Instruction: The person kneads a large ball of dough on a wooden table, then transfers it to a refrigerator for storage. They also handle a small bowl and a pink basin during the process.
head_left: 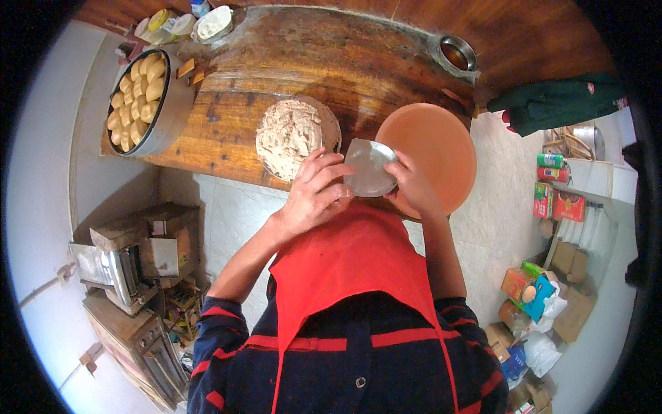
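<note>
A shallow silvery metal bowl [372, 168] is tilted between my two hands, in front of the red apron. My right hand [412, 188] grips its right rim, thumb over the edge. At the left side, the bent fingers of my left hand [318, 193] close on the bowl's edge, and their tips are partly hidden. Just beyond my left hand, a round bowl heaped with pale pinkish minced filling [289, 134] sits at the table's near edge. A large orange basin [441, 148] stands behind and right of my right hand, its inside smooth.
On the wooden table [234, 114], a deep round pan [169, 114] of smooth tan dough pieces stands at left. White powder fills a tub [214, 24] at the back; a metal bowl of dark liquid [456, 53] stands back right. An old stove [138, 338] is lower left, boxes and bags [541, 303] right.
</note>
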The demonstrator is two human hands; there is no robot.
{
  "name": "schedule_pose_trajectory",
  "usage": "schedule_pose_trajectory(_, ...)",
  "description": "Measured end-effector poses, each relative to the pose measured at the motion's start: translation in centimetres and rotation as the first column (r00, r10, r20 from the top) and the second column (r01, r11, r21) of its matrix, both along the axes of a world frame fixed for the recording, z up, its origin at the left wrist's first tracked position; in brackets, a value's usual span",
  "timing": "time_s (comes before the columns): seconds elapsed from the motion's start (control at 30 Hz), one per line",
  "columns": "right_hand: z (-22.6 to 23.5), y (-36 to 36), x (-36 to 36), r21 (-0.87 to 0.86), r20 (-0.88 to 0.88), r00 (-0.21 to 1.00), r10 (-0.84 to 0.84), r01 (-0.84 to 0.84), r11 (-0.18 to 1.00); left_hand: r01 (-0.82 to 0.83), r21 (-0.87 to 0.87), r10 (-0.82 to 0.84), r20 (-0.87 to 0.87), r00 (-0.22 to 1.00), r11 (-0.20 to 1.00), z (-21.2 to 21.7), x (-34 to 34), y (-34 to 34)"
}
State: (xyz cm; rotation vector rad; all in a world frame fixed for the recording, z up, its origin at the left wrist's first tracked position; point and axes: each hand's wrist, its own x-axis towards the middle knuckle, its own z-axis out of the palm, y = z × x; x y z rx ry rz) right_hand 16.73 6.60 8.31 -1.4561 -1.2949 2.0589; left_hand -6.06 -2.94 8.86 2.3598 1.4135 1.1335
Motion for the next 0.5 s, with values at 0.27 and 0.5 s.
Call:
schedule_pose_trajectory(0.27, 0.0, 0.4, 0.4, 0.097, 0.116, 0.977, 0.180, -0.191, 0.977, 0.046, -0.096, -0.051, -0.050, 0.997, 0.994, -0.9, -1.0, 0.5)
schedule_pose_trajectory(0.5, 0.7, 0.4, -0.3, 0.033, 0.075, 0.985, 0.155, -0.158, 0.987, -0.008, -0.228, 0.020, 0.049, 0.999, 0.974, -1.8, -0.7, 0.7)
